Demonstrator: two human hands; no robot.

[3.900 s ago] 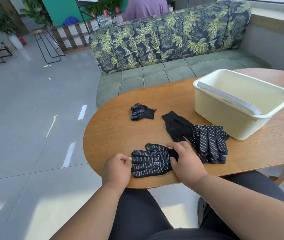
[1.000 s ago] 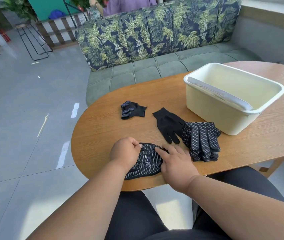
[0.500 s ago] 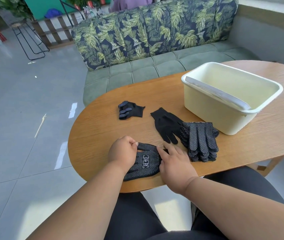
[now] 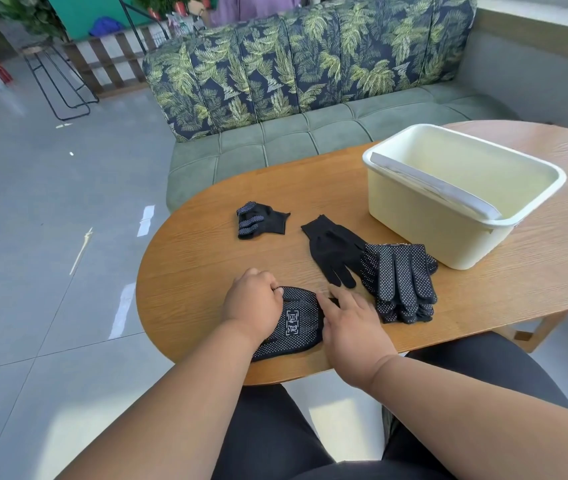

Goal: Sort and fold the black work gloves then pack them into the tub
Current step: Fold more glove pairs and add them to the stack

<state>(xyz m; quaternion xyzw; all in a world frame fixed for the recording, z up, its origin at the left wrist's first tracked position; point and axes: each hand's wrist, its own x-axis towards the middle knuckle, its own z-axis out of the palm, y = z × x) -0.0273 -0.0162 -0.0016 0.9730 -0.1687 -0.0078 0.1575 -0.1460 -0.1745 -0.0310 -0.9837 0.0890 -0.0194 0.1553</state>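
On the wooden table, the left hand is gripping the dotted glove at the near edge while the right hand, fingers straight, is pressing it; the tub is sitting far right.

Landmark: oval wooden table.
Sofa: directly behind the table; leaf-print backrest, green tufted seat.
Black wire stand: far left beyond the table, on grey tile floor.
Wooden slat fence: behind the stand.
Pale stick: on the floor left of the table, possibly a straw.
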